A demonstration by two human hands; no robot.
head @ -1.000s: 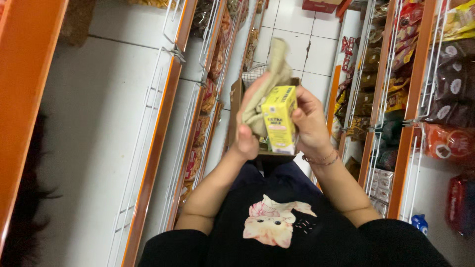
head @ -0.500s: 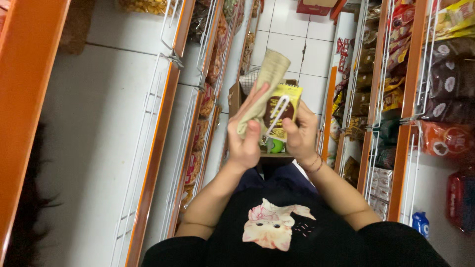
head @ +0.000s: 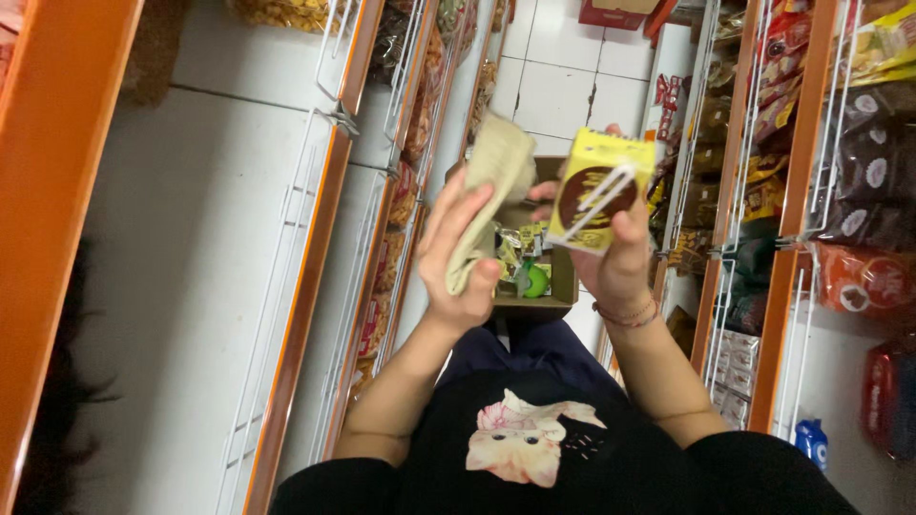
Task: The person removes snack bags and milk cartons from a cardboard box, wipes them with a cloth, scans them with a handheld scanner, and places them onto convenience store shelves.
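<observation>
My left hand (head: 460, 250) grips a folded beige cloth (head: 492, 187) that sticks up past my fingers. My right hand (head: 615, 259) holds a small yellow drink carton (head: 599, 189) with a brown round picture and a white straw taped across its face. The two hands are a little apart, both above an open brown cardboard box (head: 534, 303) that rests below them and holds several small packs and something green.
Orange-edged white wire shelves (head: 305, 286) run along my left, packed with snack bags lower down. More shelves (head: 782, 248) with dark and red packets stand at my right. White floor tiles (head: 563, 86) show far below, with a red box beyond.
The carton has been turned so its brown-pictured face with the straw shows, and it has moved right, away from the cloth. The cloth hand has shifted left.
</observation>
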